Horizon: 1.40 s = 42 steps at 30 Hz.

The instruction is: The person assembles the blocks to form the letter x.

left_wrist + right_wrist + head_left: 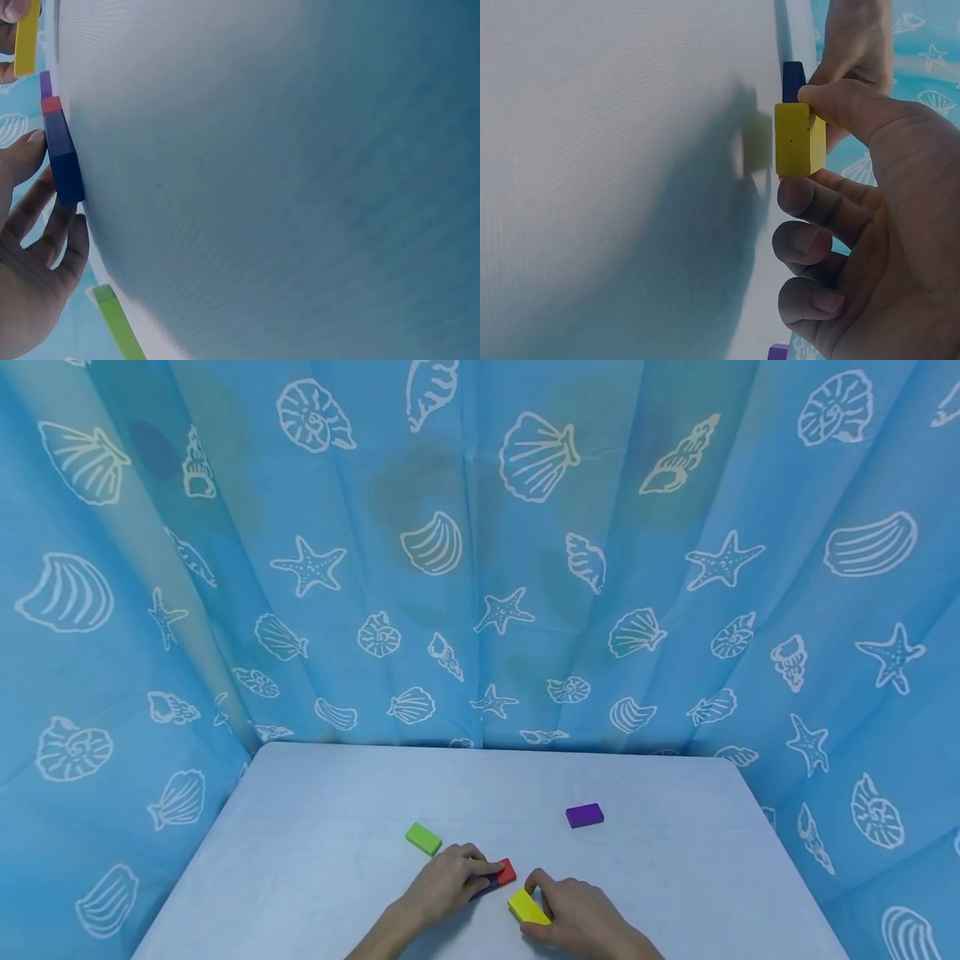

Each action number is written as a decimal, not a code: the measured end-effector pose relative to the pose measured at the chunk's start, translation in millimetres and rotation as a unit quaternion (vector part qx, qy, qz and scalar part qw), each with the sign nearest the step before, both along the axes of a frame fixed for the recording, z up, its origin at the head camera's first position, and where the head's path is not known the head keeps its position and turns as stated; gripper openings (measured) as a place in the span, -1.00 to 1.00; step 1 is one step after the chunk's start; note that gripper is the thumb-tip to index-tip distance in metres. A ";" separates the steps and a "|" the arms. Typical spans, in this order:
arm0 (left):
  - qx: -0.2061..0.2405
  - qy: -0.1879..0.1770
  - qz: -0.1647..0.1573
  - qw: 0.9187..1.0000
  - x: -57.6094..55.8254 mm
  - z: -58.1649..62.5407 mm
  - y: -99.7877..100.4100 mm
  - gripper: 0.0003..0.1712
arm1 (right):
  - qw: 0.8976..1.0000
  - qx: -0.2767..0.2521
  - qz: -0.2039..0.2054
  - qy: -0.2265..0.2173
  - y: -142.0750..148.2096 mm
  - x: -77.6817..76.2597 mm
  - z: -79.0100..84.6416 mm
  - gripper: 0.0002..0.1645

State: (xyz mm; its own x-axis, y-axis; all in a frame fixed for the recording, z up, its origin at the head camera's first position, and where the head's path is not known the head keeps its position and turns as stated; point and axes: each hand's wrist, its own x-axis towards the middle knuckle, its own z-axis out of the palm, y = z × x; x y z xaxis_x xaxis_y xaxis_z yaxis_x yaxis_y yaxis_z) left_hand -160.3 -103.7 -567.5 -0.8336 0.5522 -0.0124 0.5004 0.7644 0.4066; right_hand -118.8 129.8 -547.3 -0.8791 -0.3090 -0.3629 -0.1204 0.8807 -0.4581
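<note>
My left hand (446,883) grips a dark blue block (64,159) on the table, with thumb and fingers on opposite sides of it. A red block (507,871) sits at the blue block's far end, and my left index finger reaches onto it. In the head view most of the blue block is hidden under that hand. My right hand (583,917) pinches a yellow block (793,141) between thumb and index finger, just right of the red block. The right wrist view shows the yellow block held off the table, its shadow falling apart from it.
A lime green block (423,838) lies behind and left of my left hand. Farther back on the right is a purple block (585,815). The white table (337,793) ends at a blue curtain (480,568) printed with shells and starfish.
</note>
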 end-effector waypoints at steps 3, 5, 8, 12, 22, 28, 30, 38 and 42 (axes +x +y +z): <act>0.003 0.001 -0.002 1.000 -0.5 -1.2 -0.6 -0.58 | 1.000 -0.004 0.000 -0.004 -0.6 -0.7 -0.9 -0.42; 0.006 -0.001 -0.003 1.000 -0.4 -1.9 -0.7 -0.59 | 1.000 -0.005 0.000 -0.004 -1.2 -1.0 -1.2 -0.43; 0.007 0.000 -0.006 1.000 -0.6 -1.7 -0.8 -0.59 | 1.000 -0.002 -0.001 -0.002 -1.6 -1.5 -1.0 -0.43; 0.006 -0.005 -0.006 1.000 -0.7 -0.4 0.0 -0.60 | 1.000 0.000 0.001 -0.002 -1.8 -2.2 0.0 -0.43; 0.001 0.000 -0.004 1.000 1.8 4.0 1.7 -0.60 | 1.000 0.002 -0.002 0.007 -3.7 -3.1 -1.6 -0.43; 0.002 0.007 -0.003 1.000 2.2 2.7 1.5 -0.61 | 1.000 0.007 -0.013 0.003 -6.4 -3.3 -1.2 -0.42; 0.002 0.008 -0.003 1.000 1.7 2.0 1.1 -0.61 | 1.000 0.009 -0.015 0.003 -7.0 -3.8 -2.2 -0.42; 0.002 0.003 -0.004 1.000 0.0 1.5 0.4 -0.62 | 1.000 0.013 -0.012 0.000 -8.5 -5.5 -6.2 -0.42; -0.003 -0.002 -0.002 1.000 -0.1 1.7 0.1 -0.62 | 1.000 0.009 -0.008 -0.005 -9.4 -5.9 -7.3 -0.42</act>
